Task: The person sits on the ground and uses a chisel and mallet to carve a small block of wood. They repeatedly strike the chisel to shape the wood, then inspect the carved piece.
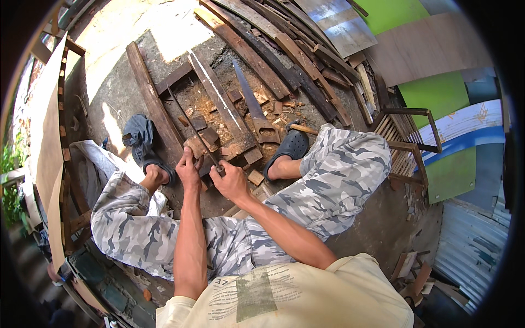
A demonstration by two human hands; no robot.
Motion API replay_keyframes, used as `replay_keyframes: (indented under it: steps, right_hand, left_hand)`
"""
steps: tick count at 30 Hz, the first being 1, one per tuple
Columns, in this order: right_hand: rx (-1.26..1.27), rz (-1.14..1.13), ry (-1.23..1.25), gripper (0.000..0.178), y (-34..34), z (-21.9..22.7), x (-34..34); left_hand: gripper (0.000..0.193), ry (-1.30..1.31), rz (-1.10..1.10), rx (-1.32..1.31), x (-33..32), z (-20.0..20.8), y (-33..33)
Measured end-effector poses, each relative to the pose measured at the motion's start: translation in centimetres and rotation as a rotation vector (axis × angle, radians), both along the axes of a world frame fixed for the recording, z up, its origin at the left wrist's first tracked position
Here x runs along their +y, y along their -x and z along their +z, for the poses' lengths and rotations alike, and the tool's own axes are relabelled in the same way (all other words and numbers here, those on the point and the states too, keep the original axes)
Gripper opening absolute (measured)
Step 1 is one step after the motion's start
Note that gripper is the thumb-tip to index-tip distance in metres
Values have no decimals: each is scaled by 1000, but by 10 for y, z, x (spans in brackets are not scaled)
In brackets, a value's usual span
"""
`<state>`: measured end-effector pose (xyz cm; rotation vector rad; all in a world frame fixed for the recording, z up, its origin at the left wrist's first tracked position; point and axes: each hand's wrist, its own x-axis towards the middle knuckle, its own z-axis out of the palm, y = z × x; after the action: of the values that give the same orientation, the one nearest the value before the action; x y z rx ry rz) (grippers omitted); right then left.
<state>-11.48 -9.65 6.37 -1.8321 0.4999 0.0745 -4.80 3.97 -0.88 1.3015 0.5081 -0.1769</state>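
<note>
My right hand point(231, 183) is closed round the near end of a long, thin, dark tool point(188, 119). It slants away to the far left, and its exact kind does not show from this angle. Close beside it, my left hand point(188, 170) grips a small wood block point(194, 145) with thumb and fingers, right against the tool's shaft. A handsaw point(250, 98) with a wooden handle lies beyond my right hand, among offcuts and sawdust. Just past my hands lies a plank with a white streak point(216, 93).
A dark beam point(153, 101) lies left of the work spot. Long boards point(246, 49) are stacked at the far right. A hammer-like tool with a wooden handle point(304, 129) rests by my right clog point(289, 148). A slatted wooden frame point(407, 136) stands right; a plywood sheet point(50, 153) stands left.
</note>
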Motion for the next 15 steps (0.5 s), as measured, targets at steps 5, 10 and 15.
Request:
replay_keyframes:
  steps: [5,10,15]
  right_hand:
    - [35,100,59,34,1,-25,5]
    - [-141,-35,-23,31,-10,7,-1]
    - [42,119,94,30,1,-28,10]
  left_hand:
    - [50,-7,23,16,1,-3,1]
    - [45,21,17,13,1,-1,2]
    - [44,9,28,29,-2,5,2]
